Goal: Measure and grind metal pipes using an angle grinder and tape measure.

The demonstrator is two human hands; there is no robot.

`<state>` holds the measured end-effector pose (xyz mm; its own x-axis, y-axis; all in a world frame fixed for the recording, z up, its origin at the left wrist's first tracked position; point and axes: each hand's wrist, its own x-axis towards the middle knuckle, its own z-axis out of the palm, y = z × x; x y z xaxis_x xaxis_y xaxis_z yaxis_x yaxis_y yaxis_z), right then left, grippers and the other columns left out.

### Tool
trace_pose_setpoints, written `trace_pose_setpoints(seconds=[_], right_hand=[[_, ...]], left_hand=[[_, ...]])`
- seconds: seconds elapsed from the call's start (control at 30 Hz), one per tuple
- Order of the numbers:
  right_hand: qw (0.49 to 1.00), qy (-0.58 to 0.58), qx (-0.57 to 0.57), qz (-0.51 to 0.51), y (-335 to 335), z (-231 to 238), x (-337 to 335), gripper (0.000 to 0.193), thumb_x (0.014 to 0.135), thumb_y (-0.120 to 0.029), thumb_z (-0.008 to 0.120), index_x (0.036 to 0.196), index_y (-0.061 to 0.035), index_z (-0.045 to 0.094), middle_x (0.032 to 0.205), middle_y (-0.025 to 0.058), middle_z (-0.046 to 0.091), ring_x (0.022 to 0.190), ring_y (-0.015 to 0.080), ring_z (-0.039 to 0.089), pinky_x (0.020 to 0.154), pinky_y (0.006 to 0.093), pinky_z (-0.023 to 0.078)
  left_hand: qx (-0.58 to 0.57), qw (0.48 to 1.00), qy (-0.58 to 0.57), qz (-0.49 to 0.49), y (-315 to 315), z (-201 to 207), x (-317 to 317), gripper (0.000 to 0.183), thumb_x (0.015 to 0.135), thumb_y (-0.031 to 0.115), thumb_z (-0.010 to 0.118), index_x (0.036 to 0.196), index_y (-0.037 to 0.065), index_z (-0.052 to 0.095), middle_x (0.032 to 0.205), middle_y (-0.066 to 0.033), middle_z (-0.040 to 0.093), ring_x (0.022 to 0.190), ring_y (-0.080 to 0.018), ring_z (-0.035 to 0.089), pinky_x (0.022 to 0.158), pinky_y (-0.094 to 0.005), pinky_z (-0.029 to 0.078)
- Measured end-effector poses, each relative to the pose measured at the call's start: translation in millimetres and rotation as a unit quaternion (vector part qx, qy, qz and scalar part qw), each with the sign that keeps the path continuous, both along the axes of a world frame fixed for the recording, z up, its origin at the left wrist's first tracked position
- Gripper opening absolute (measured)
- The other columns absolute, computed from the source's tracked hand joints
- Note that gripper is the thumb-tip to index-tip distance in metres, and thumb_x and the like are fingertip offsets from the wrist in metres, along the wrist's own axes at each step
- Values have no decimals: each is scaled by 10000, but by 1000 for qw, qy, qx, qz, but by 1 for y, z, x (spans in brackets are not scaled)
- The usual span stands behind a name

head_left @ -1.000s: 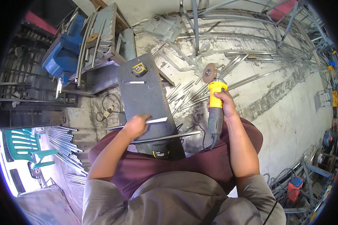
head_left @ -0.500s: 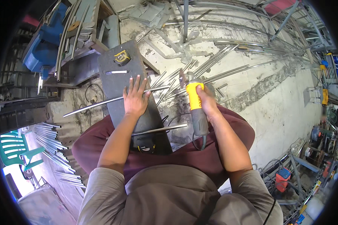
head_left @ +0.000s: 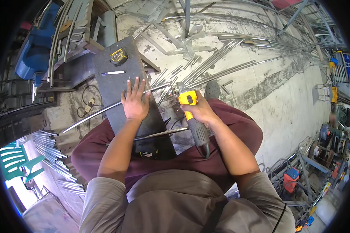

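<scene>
Left hand (head_left: 135, 103): flat across the tube, fingers spread.
Tube (head_left: 89, 119): across the dark board (head_left: 109, 86), right end slanting away from me.
Right hand (head_left: 200, 110): wrapped round the grinder (head_left: 198, 132), its head near that end.

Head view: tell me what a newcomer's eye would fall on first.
The yellow and dark grey angle grinder in the right hand, near the picture's centre, would likely draw the eye first. To its left, the left hand lies with fingers spread over a shiny metal tube that crosses the dark board. The green chair also stands out, far left.
</scene>
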<state>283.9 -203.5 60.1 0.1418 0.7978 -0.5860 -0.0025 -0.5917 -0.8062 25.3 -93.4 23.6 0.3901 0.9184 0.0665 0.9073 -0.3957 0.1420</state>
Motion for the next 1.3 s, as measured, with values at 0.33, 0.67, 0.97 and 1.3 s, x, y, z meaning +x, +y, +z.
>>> trace_pose_setpoints(seconds=[0.33,0.67,0.97,1.3], right_hand=[[998,-42,32,41,6,-4,4,855,781,-297,815,1381,156,408,1196,227,667,1115,301,678,960,358,546],[999,-34,4,36,5,-19,2,853,767,-271,821,1409,142,440,1197,213,679,1133,306,681,988,355,538],[999,19,6,-46,-1,5,6,792,762,-244,823,1413,65,493,1154,162,709,1059,271,704,930,353,556],[968,-237,-20,77,7,40,-21,871,871,-260,762,1507,80,273,1102,340,704,1091,486,694,950,489,558]], left_hand=[[-24,1000,14,-10,2,2,0,551,1041,395,585,1571,261,513,1685,-1,414,1589,-307,299,1244,-615,238],[-22,999,24,-8,3,4,1,554,1054,405,555,1585,260,494,1692,1,401,1596,-304,284,1255,-616,216],[-16,999,28,-12,2,2,0,563,1067,427,527,1599,253,472,1697,-4,392,1596,-309,281,1255,-618,217],[-15,1000,21,-16,4,3,1,565,1075,430,502,1610,253,457,1703,-16,382,1595,-315,282,1253,-627,220]])
